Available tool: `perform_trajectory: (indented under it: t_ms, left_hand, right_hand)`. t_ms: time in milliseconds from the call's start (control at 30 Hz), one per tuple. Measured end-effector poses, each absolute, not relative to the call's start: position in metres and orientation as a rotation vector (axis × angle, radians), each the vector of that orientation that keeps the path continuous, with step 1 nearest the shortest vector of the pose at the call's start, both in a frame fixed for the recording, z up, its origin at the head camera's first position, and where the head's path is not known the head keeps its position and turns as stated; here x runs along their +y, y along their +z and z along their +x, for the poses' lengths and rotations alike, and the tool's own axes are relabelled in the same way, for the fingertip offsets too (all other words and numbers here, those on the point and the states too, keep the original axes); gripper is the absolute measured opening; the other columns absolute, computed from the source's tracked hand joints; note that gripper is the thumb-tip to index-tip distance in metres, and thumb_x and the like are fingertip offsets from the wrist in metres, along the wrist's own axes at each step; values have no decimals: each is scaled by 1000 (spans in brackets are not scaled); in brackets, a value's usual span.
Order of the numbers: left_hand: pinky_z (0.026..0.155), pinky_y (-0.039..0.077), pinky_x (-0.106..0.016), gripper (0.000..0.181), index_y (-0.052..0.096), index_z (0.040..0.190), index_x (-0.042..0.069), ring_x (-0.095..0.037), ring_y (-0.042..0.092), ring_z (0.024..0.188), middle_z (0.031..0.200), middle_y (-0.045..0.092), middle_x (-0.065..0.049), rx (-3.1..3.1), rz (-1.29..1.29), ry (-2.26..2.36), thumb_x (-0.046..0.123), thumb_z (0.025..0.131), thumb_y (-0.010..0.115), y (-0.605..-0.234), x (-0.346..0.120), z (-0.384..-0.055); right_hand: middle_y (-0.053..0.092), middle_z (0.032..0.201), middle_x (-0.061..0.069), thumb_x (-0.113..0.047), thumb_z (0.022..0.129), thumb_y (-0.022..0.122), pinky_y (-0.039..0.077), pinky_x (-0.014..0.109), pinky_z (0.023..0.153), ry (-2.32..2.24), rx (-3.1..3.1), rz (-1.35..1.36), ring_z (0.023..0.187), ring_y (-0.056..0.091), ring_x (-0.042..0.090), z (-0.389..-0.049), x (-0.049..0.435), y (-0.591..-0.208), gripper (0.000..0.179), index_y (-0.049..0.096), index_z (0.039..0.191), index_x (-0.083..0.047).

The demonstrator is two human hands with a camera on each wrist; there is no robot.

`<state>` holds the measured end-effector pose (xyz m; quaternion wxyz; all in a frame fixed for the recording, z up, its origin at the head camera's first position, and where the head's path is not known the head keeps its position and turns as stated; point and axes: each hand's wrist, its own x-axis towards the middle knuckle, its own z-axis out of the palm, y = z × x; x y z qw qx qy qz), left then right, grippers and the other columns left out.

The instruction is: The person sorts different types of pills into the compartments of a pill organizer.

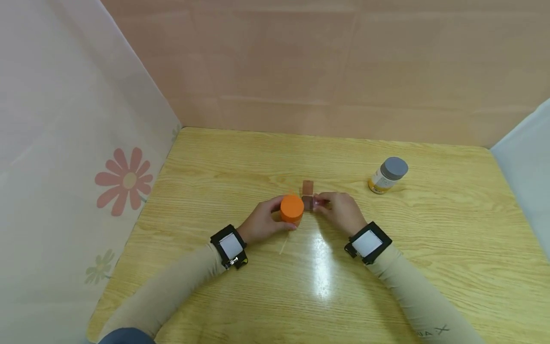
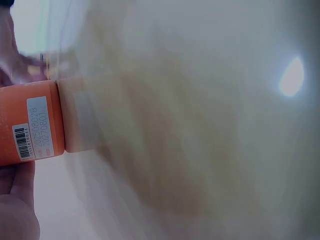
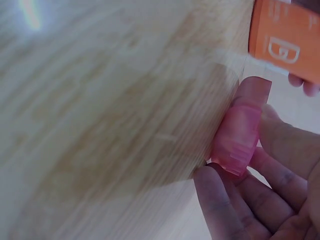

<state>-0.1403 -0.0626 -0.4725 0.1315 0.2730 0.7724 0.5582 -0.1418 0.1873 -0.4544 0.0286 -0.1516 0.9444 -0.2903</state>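
Pinkish backdrop [image 1: 279,57] behind a wood-grain table [image 1: 451,215]

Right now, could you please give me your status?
Left grip around upright orange jar. Right grip holding pink plastic item. Grey-capped jar off right, not between them.

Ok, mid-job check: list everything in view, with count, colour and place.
orange jar: 1, orange, in the left hand
translucent case: 1, pink, in the right hand
lidded jar: 1, grey lid over white and yellow, right of both hands
table: 1, yellowish wood, beneath the jars
backdrop: 1, peach, behind the table
left cloth: 1, white with printed flowers, left side
right cloth: 1, pale, right side
wrist units: 2, black and white, one per wrist
sleeves: 2, beige, one per forearm
blue cloth: 1, dark blue, bottom left edge
hands: 2, bare, mid-table
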Motion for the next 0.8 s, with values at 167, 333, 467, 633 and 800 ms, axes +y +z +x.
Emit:
perform_trajectory:
  t_ms: [167, 333, 467, 633, 800]
  left_hand:
    - [110, 44, -33, 69, 56, 142, 6, -19, 57, 130, 140, 62, -7, 2172, 844, 1550, 13, 80, 88, -470, -48, -122]
    - [111, 43, -30, 67, 58, 139, 6, -16, 57, 129, 137, 64, -6, 2100, 913, 1536, 12, 79, 88, -470, -37, -110]
    - [111, 42, -28, 66, 59, 137, 5, -13, 57, 128, 135, 65, -6, 2059, 977, 1532, 10, 78, 88, -471, -30, -102]
    - [111, 41, -26, 67, 58, 138, 7, -9, 56, 128, 135, 65, -5, 2017, 1011, 1489, 11, 79, 88, -471, -23, -94]
    - [111, 40, -24, 68, 57, 140, 9, -4, 54, 128, 136, 64, -3, 1982, 1029, 1450, 14, 80, 87, -471, -18, -90]
  right_hand:
    - [76, 102, 12, -12, 90, 79, 57, 49, 86, -899, 2903, -465, 97, 71, 29, -142, 188, -454, 30, 74, 117, 0]
    - [76, 101, 12, -12, 90, 79, 57, 49, 86, -906, 2895, -462, 97, 71, 29, -142, 187, -453, 31, 74, 118, 0]
    - [76, 101, 12, -12, 89, 80, 57, 49, 85, -900, 2904, -475, 96, 72, 29, -143, 188, -455, 31, 74, 118, 0]
    - [76, 100, 11, -13, 89, 80, 57, 49, 85, -897, 2911, -475, 96, 72, 28, -143, 189, -455, 31, 75, 117, -1]
    - [76, 100, 11, -14, 89, 80, 57, 49, 85, -889, 2916, -475, 95, 71, 28, -143, 188, -454, 32, 74, 117, -1]
